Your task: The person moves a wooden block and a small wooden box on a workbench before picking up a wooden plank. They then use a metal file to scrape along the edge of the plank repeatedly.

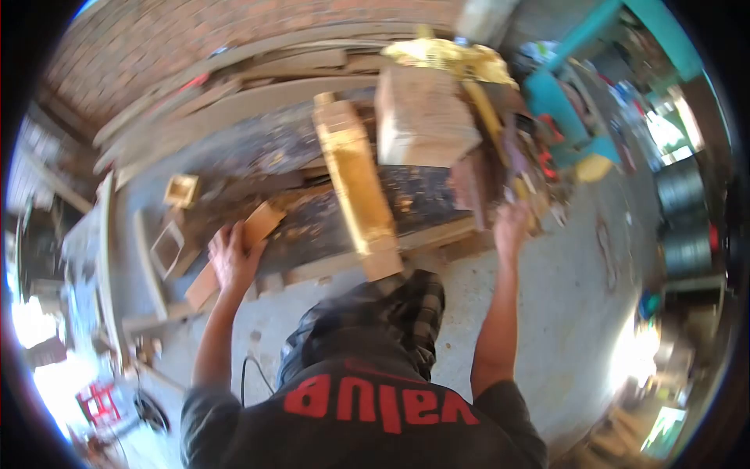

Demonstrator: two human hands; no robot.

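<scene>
On the left of the workbench, my left hand [232,256] is closed over a short flat wooden board [263,224], thumb on one side and fingers on the other. The board lies slanted near the bench's front edge. My right hand [512,225] is at the bench's right end, beside a cluster of tools [531,176] with long handles. Motion blur hides its fingers, so whether it grips one of them cannot be made out. Between my hands a long, notched wooden beam [355,180] lies across the bench, its near end over the front edge.
A large wooden block [426,117] stands behind the beam, with crumpled yellow material [449,59] on top. Two small hollow wooden frames [181,190] sit at the left. Long planks [273,66] are stacked along the brick wall [156,43]. A teal metal frame [558,109] rises at the right.
</scene>
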